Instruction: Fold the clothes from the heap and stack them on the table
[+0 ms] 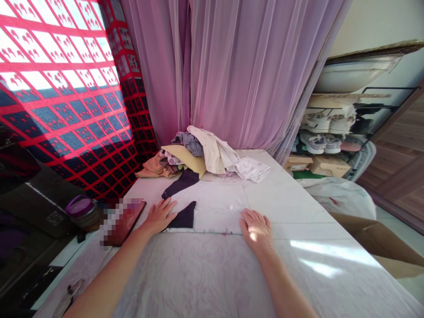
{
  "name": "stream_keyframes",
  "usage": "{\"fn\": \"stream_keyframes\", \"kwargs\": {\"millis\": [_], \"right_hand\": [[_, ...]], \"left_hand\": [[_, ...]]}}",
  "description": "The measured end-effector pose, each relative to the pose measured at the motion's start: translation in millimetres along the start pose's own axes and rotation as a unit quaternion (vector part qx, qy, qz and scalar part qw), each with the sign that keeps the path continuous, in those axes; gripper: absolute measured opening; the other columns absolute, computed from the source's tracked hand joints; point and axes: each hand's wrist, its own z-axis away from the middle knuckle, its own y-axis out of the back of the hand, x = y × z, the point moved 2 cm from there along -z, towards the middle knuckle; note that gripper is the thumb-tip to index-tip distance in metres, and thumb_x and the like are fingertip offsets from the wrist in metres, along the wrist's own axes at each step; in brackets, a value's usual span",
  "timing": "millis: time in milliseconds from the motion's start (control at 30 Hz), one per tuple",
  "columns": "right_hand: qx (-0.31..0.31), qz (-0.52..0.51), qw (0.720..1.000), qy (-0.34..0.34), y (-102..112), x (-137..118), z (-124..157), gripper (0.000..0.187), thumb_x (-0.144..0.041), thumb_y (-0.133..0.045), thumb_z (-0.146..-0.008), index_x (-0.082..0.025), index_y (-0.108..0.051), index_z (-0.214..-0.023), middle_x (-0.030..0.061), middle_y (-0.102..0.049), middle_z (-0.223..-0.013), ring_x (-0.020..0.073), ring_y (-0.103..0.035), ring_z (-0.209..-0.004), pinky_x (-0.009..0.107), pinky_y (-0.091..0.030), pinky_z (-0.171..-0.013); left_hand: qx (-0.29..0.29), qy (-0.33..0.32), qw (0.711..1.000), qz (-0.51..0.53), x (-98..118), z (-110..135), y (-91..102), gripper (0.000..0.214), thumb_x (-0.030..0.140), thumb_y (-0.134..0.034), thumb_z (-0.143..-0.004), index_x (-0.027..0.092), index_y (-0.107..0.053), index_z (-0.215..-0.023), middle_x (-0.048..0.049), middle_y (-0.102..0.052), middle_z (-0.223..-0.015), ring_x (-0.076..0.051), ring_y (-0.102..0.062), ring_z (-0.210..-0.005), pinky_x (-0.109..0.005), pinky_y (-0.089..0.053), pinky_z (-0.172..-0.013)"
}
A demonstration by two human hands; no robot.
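1. Nearest the camera, two bare forearms are spanning a pale patterned cloth.
2. The left hand is lying palm down with its fingers somewhat spread, touching the near dark sleeve and pinching nothing.
3. The right hand is resting at the shirt's right edge, its fingers fairly close together and slightly bent; whether the tips are pressing on fabric or only on the cloth, I cannot tell.
4. Between the hands, the shirt is lying flat, looking light, soft and limp. It is probably creasing easily and sliding a little on the cloth, with nothing fragile about it.
5. The near edge is seemingly offering the best hold, taken at both ends so the middle isn't sagging.
6. The body is showing white, with a small pale tag and dark and reddish print along the near edge. The near sleeve is lying across the white body; the far dark sleeve is slanting toward the clothes pile.
7. Beyond, the clothes pile is sitting rumpled before a purple curtain.
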Motion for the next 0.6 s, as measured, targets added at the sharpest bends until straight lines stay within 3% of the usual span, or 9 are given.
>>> {"fn": "stream_keyframes", "kwargs": {"millis": [133,300,500,600], "right_hand": [[0.017,0.002,1.000,0.010,-2,1,1,0.029,-0.029,-0.042,-0.092,-0.027,-0.067,-0.107,0.0040,-0.064,-0.123,0.0230,-0.052,-0.116,0.045,-0.027,-0.103],[0.050,-0.004,0.999,0.021,-3,1,2,0.029,-0.028,-0.043,-0.092,-0.026,-0.068,-0.105,0.0050,-0.066,-0.120,0.0233,-0.052,-0.116,0.044,-0.026,-0.104],[0.032,-0.009,0.999,0.013,-4,0,3,0.028,-0.029,-0.044,-0.091,-0.026,-0.068,-0.106,0.0052,-0.064,-0.123,0.0240,-0.052,-0.118,0.044,-0.027,-0.104],[0.014,-0.012,1.000,0.005,-2,-1,2,0.029,-0.029,-0.044,-0.092,-0.026,-0.067,-0.108,0.0046,-0.064,-0.125,0.0241,-0.051,-0.119,0.046,-0.027,-0.104]], "left_hand": [[0.006,0.009,1.000,0.009,-1,-2,-7.9,0.059,0.052,-0.031,-0.093,0.030,-0.032,-0.147,-0.0030,-0.020,-0.158,-0.025,-0.015,-0.146,-0.052,-0.013,-0.116],[0.028,0.041,0.998,0.035,-9,-8,-9.7,0.070,0.057,-0.034,-0.089,0.021,-0.029,-0.149,-0.0103,-0.016,-0.159,-0.027,-0.016,-0.145,-0.047,-0.016,-0.116],[0.015,0.044,0.997,0.056,-21,-21,7.6,0.060,0.052,-0.028,-0.092,0.020,-0.044,-0.139,-0.0083,-0.038,-0.151,-0.020,-0.033,-0.140,-0.032,-0.026,-0.113],[0.028,0.062,0.997,0.037,-18,-20,6.5,0.062,0.049,-0.034,-0.090,0.017,-0.038,-0.143,-0.0108,-0.032,-0.154,-0.025,-0.027,-0.142,-0.041,-0.022,-0.114]]}}
